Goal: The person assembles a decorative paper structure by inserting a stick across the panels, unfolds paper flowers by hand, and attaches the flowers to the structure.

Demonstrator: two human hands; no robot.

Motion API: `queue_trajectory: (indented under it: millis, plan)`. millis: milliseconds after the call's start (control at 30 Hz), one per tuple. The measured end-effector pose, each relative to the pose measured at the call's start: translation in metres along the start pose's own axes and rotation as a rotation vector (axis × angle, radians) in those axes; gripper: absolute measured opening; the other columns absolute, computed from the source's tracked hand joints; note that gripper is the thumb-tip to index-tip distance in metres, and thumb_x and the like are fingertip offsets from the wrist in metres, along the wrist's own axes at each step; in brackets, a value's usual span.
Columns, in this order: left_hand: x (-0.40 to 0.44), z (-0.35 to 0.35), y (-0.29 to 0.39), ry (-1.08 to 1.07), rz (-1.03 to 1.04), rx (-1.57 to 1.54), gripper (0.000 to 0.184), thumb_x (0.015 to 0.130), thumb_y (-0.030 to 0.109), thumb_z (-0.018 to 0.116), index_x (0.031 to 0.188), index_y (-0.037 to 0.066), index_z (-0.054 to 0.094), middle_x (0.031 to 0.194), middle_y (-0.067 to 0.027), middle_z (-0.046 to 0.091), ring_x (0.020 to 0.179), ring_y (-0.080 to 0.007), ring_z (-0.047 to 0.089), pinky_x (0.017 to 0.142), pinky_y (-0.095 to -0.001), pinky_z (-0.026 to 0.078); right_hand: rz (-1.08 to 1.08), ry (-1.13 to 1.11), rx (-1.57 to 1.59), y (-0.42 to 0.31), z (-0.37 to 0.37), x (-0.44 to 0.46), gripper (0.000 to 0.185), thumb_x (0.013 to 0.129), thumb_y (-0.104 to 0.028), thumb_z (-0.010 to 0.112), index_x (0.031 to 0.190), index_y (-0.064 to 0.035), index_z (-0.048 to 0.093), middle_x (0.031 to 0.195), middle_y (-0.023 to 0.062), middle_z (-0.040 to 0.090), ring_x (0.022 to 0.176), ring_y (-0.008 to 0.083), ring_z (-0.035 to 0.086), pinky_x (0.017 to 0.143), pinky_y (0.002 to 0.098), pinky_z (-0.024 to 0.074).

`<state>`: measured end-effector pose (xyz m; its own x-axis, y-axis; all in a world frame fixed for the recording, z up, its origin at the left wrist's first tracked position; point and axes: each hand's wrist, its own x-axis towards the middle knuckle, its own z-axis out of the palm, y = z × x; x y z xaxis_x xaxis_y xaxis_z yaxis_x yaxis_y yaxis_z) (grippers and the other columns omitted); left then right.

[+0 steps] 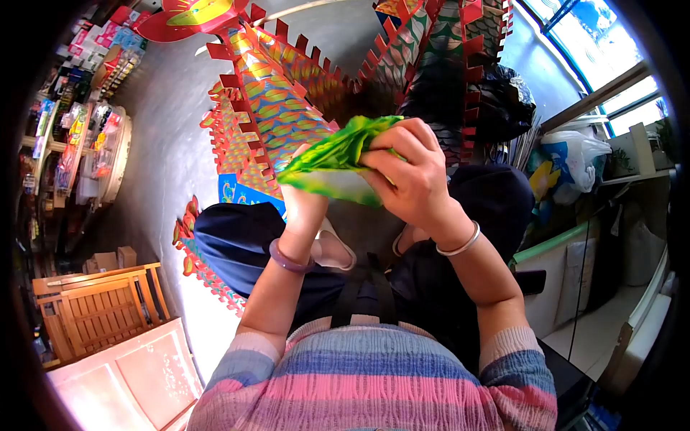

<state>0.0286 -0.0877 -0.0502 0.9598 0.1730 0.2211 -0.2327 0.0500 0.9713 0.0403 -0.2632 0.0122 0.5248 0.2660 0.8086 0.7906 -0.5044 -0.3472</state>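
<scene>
In front of my body, both hands hold a crumpled, folded green-and-yellow sheet (327,158); whether it is paper, foil or cloth I cannot tell. My right hand (413,169) pinches its right end between thumb and bent fingers. My left hand (305,208) is under and behind the left end, with most of its fingers hidden by the sheet and one fingertip showing above the edge. Just beyond the hands stands a large decorated structure (277,100) covered in red, yellow, green and blue scale-like patterns, with red tabs along its edges.
A red-and-yellow flower-shaped piece (190,18) tops the structure. Left are shelves of packaged goods (79,144) and a folded wooden chair (104,309). On the right are a black plastic bag (503,104), a white plastic bag (575,158) and a window (586,43).
</scene>
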Motion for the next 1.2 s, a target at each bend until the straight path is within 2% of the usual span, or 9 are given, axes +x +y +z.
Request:
queue_trajectory:
  millis: [67,167,467,600,667,733,767,933,1200]
  plan:
    - [-0.002,0.006,0.007,0.070,-0.230,-0.345,0.019,0.087,0.000,0.052,0.105,0.001,0.057,0.100,-0.0064,0.062,0.089,-0.0154,0.059,0.078,-0.0286,0.048,-0.030,-0.026,-0.008,-0.002,0.001,-0.003,0.015,0.062,-0.011,0.070,0.075,-0.0096,0.063,0.082,0.0021,0.056,0.082,0.0234,0.055,0.072,0.0359,0.0444]
    - [-0.003,-0.001,0.008,0.004,-0.366,-0.608,0.025,0.088,0.002,0.053,0.113,0.001,0.055,0.109,-0.0088,0.061,0.097,-0.0172,0.059,0.082,-0.0309,0.048,-0.027,-0.046,-0.032,-0.003,0.003,-0.004,0.015,0.063,-0.012,0.068,0.076,-0.0094,0.062,0.083,0.0033,0.056,0.086,0.0238,0.055,0.074,0.0370,0.0442]
    - [-0.003,0.002,0.011,0.012,-0.142,0.006,0.022,0.082,-0.009,0.052,0.099,0.001,0.062,0.093,-0.0044,0.065,0.085,-0.0123,0.058,0.073,-0.0261,0.046,0.108,-0.065,-0.007,-0.001,0.004,-0.005,0.022,0.057,-0.014,0.071,0.073,-0.0058,0.058,0.081,0.0085,0.057,0.083,0.0286,0.054,0.071,0.0392,0.0446]
    - [-0.005,-0.007,0.012,-0.077,-0.087,0.130,0.021,0.080,-0.005,0.055,0.098,-0.001,0.065,0.090,-0.0049,0.066,0.081,-0.0137,0.061,0.070,-0.0281,0.049,0.117,-0.029,-0.011,-0.002,0.002,-0.007,0.019,0.058,-0.017,0.068,0.066,-0.0060,0.055,0.078,0.0089,0.055,0.082,0.0285,0.054,0.072,0.0387,0.0437]
    - [-0.003,-0.017,-0.004,-0.099,-0.102,0.238,0.022,0.079,-0.003,0.057,0.100,-0.002,0.063,0.095,-0.0056,0.066,0.087,-0.0129,0.060,0.077,-0.0269,0.048,0.126,-0.043,0.005,0.000,0.000,-0.009,0.019,0.058,-0.017,0.068,0.065,-0.0061,0.054,0.076,0.0085,0.054,0.081,0.0281,0.053,0.071,0.0382,0.0430]
    - [-0.004,-0.013,-0.002,-0.099,-0.116,0.165,0.024,0.078,-0.007,0.058,0.102,-0.002,0.061,0.098,-0.0054,0.065,0.090,-0.0119,0.059,0.081,-0.0260,0.047,0.139,-0.054,0.026,0.002,-0.001,-0.010,0.020,0.057,-0.017,0.069,0.066,-0.0061,0.054,0.075,0.0077,0.053,0.079,0.0276,0.052,0.071,0.0378,0.0428]
    - [-0.002,-0.004,-0.001,-0.083,-0.007,0.132,0.020,0.079,-0.008,0.049,0.091,0.000,0.062,0.084,-0.0009,0.063,0.070,-0.0065,0.056,0.061,-0.0205,0.044,0.146,-0.054,0.031,0.002,-0.001,-0.010,0.021,0.057,-0.017,0.070,0.066,-0.0060,0.054,0.075,0.0073,0.052,0.078,0.0274,0.052,0.071,0.0378,0.0428]
    - [-0.003,-0.007,0.020,-0.217,-0.303,-0.107,0.015,0.080,-0.004,0.054,0.091,0.004,0.062,0.081,0.0016,0.062,0.063,-0.0046,0.054,0.052,-0.0175,0.040,0.168,-0.038,0.024,0.006,-0.002,-0.013,0.021,0.065,-0.013,0.071,0.083,-0.0045,0.065,0.085,0.0067,0.060,0.081,0.0260,0.056,0.073,0.0371,0.0454]
    - [-0.001,-0.008,0.016,-0.208,-0.521,-0.338,0.020,0.081,0.002,0.062,0.101,0.006,0.062,0.085,0.0010,0.064,0.062,-0.0039,0.054,0.049,-0.0168,0.038,0.146,0.006,0.034,0.007,0.001,-0.015,0.015,0.062,-0.013,0.069,0.070,-0.0060,0.059,0.075,0.0054,0.054,0.076,0.0257,0.053,0.070,0.0368,0.0443]
